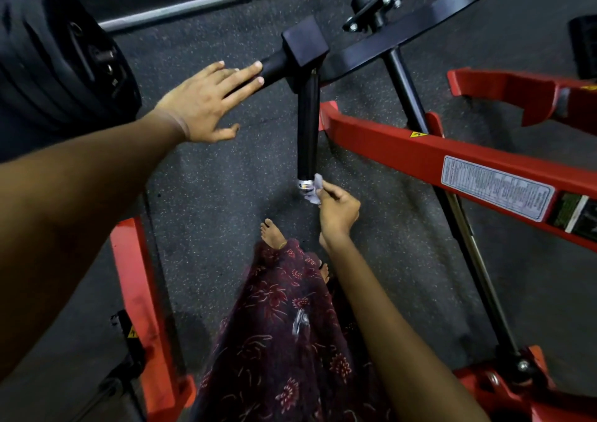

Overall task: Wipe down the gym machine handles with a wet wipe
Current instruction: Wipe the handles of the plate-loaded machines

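Observation:
A black machine handle hangs down from a black block, ending in a chrome cap. My right hand pinches a small pale wet wipe against the right side of that chrome end. My left hand lies flat with straight fingers on a second black grip that sticks out leftward from the block. Most of the wipe is hidden by my fingers.
Red frame beams run at the right and at the lower left. Black weight plates on a steel bar sit at the upper left. A black strut slants down right. My feet and patterned skirt stand on the speckled rubber floor.

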The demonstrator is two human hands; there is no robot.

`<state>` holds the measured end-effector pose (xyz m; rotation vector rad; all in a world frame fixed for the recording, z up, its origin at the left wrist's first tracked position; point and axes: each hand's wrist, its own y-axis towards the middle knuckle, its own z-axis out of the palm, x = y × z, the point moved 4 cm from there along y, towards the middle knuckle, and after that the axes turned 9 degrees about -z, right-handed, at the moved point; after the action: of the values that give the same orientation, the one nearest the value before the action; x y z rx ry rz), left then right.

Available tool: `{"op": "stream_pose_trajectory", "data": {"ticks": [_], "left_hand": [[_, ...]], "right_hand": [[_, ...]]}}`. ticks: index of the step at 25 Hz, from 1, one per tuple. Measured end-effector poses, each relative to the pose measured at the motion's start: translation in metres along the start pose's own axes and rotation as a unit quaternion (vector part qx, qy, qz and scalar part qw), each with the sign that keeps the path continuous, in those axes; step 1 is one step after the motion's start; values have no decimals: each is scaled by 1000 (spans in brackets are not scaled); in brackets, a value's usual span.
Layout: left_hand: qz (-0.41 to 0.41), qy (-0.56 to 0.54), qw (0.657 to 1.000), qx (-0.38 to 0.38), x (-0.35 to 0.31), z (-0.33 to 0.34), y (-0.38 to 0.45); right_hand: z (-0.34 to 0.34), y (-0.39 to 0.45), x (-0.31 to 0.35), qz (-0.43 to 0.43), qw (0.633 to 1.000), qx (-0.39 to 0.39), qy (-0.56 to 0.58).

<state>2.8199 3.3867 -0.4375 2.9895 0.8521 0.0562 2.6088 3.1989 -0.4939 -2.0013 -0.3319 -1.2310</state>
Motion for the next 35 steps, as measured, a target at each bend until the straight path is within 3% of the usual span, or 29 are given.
{"op": "stream_pose_trajectory", "data": {"ticks": [3, 5, 6, 8, 11, 12, 13, 14, 16, 19, 21, 23, 26, 30, 32, 35], "left_hand": [[-7, 4, 1000, 5, 1, -2, 1], [-8, 1, 1000, 6, -1, -4, 1], [-6, 5, 1000, 4, -1, -4, 2], [-6, 7, 1000, 7, -1, -4, 2], [-5, 12, 1000, 9, -1, -3, 2], [-7, 12, 1000, 11, -1, -4, 2], [-9, 10, 1000, 13, -1, -4, 3], [-9, 8, 1000, 15, -1, -4, 3], [-3, 6, 1000, 13, -1, -4, 3], [0, 8, 1000, 8, 0, -4, 2], [-1, 3, 1000, 7, 0, -4, 2], [1, -1, 1000, 4, 0, -3, 2], [9, -2, 1000, -1, 1, 0, 2], [-9, -13, 1000, 11, 1, -2, 2], [-4, -6, 1000, 8, 1, -2, 3], [-12, -1, 1000, 19, -1, -4, 4]], "right_hand": [[6, -4, 2, -37, 999, -4, -10], [11, 3, -7, 70, 993, 1, 91], [17, 5, -11, 155, 971, 20, 180], [29, 0, -16, 298, 881, 51, 364], [44, -15, -23, 408, 754, 40, 514], [50, -18, -23, 418, 726, 37, 545], [53, -19, -23, 419, 720, 30, 552], [51, -18, -24, 404, 738, 29, 539], [37, -9, -21, 323, 818, 53, 473], [8, 12, -11, 105, 963, 87, 234], [1, 20, 3, -88, 990, 99, 49], [0, 15, 14, -270, 955, 78, -94], [2, -2, 14, -481, 849, 79, -204], [31, -21, 7, -573, 731, 216, -301], [32, -23, 25, -593, 727, 188, -291], [22, -6, 76, -611, 748, 54, -254]]}}
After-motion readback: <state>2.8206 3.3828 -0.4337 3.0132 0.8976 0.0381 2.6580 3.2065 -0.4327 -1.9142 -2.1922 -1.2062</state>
